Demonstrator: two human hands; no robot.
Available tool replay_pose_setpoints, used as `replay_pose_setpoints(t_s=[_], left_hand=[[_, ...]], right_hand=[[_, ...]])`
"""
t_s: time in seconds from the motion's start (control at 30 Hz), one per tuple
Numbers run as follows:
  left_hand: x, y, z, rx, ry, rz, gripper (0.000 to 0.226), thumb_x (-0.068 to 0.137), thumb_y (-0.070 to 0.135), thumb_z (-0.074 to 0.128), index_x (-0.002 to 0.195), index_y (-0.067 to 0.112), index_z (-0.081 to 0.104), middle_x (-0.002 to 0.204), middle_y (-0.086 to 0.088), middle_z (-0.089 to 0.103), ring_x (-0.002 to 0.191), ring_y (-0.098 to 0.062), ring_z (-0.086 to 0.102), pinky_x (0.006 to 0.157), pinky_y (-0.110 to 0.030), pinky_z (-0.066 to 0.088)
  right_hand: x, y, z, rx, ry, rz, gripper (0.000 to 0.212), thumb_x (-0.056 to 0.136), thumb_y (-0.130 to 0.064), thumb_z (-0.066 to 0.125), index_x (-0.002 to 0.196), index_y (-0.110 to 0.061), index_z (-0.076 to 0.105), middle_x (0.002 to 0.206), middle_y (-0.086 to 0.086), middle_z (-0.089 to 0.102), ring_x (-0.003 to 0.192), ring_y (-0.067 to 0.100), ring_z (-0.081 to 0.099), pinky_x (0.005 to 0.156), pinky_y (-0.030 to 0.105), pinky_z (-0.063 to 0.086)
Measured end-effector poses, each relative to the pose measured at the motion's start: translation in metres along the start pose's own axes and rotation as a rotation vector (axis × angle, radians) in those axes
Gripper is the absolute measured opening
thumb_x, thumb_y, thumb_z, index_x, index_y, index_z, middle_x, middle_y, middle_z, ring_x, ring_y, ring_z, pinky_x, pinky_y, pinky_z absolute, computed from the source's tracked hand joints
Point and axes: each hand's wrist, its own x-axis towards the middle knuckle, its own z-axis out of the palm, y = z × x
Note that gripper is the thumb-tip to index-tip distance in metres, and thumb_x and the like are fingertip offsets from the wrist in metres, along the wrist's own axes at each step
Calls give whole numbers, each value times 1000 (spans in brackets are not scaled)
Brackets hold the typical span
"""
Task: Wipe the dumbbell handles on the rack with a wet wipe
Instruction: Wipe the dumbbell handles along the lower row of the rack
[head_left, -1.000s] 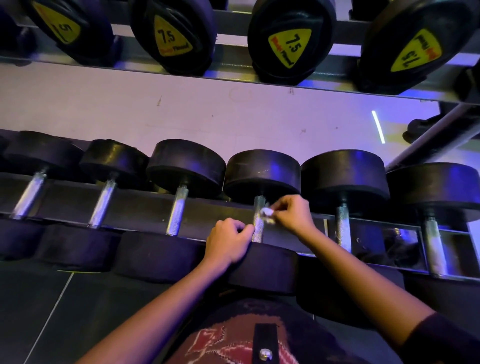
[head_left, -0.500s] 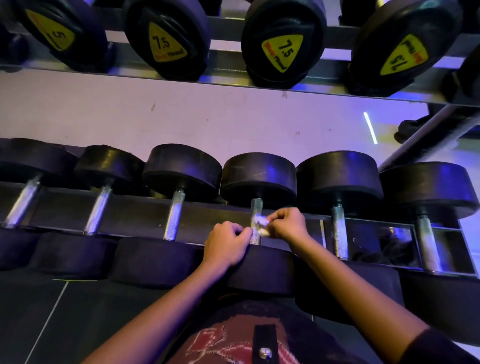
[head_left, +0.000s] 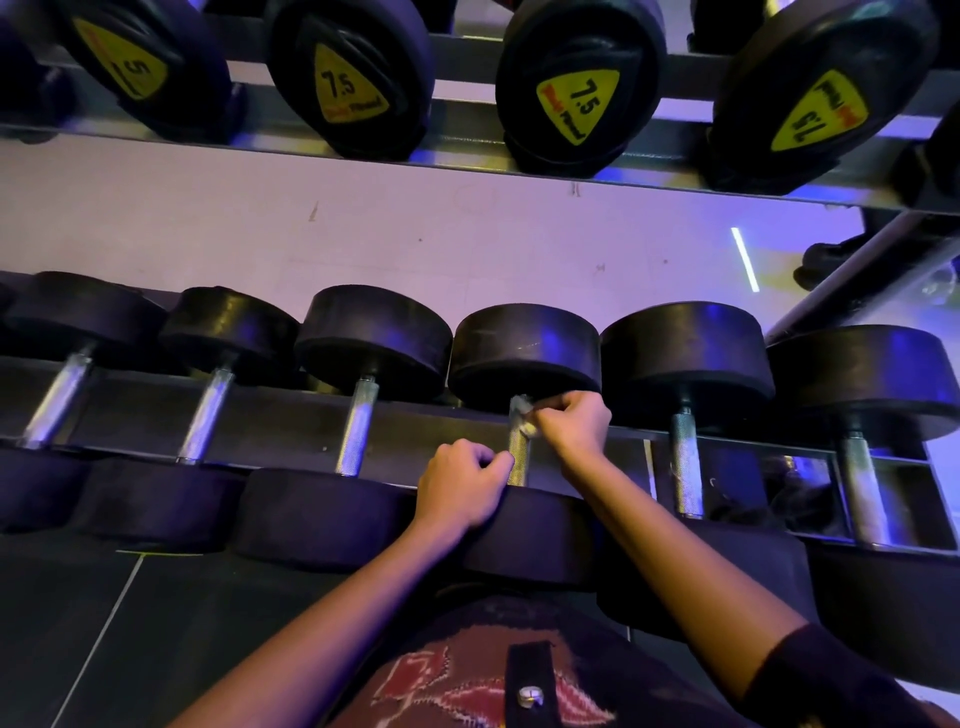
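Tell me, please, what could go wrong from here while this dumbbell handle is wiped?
1. The right hand pinches a small, bunched wet wipe against the far end of the handle, so its underside may stay unwiped.
2. The left hand lies curled at the near end of the handle, so that part may be missed.

Just one cam, head-mounted, wide-angle w/ bent edges. Looks fwd and down, v close to the lower row of dumbbells (head_left: 524, 353), which fills mid frame. Upper shelf (head_left: 457, 153) runs across the top, floor (head_left: 78, 649) sits bottom left, and both forearms (head_left: 332, 613) come in from the bottom edge.
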Motion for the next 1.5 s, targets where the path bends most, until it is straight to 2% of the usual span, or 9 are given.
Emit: replay_pose_setpoints(t_s=[0.1,0.27,0.37,0.5,0.63,0.73,1.07,1.27,1.5], left_hand=[[1,0,0,2,4,4,46,68,46,42,63,7,65,59,-16,58,67,-31,59,60,-39,49],[1,0,0,1,2,-1,48,66,48,41,65,8,67,61,-17,59,68,-31,59,61,-39,50],[1,0,1,4,9,0,48,65,48,41,65,8,67,62,-18,59,69,-32,59,61,-38,51],[0,0,0,-2,13,-6,47,65,47,41,63,8,67,59,-17,57,68,-31,59,59,-38,49],[1,2,0,9,17,-16,48,65,48,41,65,9,68,61,-17,57,68,-31,59,60,-38,50],[0,1,0,13,20,-25,47,66,48,42,65,8,68,60,-17,57,68,-31,59,61,-38,50],[2,-1,2,-5,12,-25,46,64,48,41,63,11,68,60,-14,60,68,-29,61,62,-38,52],[1,2,1,4,18,-19,49,64,49,40,65,9,67,61,-18,58,69,-32,60,62,-39,51],[0,3,1,2,21,-10,49,64,50,40,63,9,67,59,-17,56,66,-31,59,60,-40,50]], right_hand=[[2,-2,-2,-22,-41,20,20,67,-24,85,82,-12,78,79,6,72,79,16,66,71,22,49],[14,-7,-11,-113,-134,95,12,61,-3,76,73,-7,77,74,11,73,64,18,66,62,32,60],[-2,5,-20,-204,-331,99,7,66,1,77,69,-5,76,62,8,68,45,9,56,46,24,52],[-18,18,-30,-177,-461,116,9,70,0,78,65,-7,74,57,7,66,45,11,56,45,20,47],[1,5,-29,-12,-241,48,21,71,0,75,60,-16,71,56,3,64,45,8,55,48,24,50],[10,0,-21,-17,-97,4,10,65,-12,84,70,-17,76,66,3,71,65,11,67,68,30,59],[-14,33,-29,-220,-466,35,29,70,8,71,56,-17,66,63,6,67,54,10,55,51,18,45],[8,11,-22,-30,-158,-45,18,66,-18,86,61,-14,70,62,5,69,59,14,62,62,32,56],[-7,7,-18,-320,-298,-170,8,66,-5,78,63,-10,73,64,2,69,66,13,65,69,31,57]])
